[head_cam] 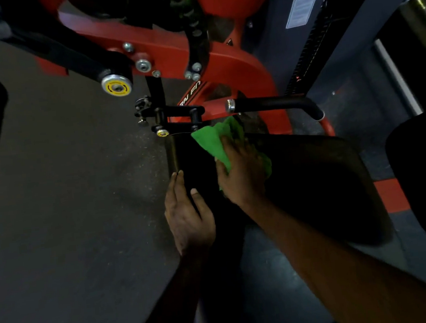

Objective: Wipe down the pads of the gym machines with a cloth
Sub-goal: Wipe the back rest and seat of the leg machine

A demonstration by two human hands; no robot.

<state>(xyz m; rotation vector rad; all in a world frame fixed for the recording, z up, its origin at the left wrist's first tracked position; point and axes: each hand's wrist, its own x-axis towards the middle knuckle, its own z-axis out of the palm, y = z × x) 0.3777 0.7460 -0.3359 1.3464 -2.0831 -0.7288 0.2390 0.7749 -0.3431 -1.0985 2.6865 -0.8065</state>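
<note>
Right hand (243, 174) grip pressing crumpled green cloth (217, 140) on black pad (312, 177); left hand (187, 216) spread flat

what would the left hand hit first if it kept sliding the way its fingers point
Probably the small yellow-capped knob and black bracket at the pad's far end. The left hand lies flat along the pad's left edge, fingers pointing up the picture toward them. Depth is unclear.
</note>
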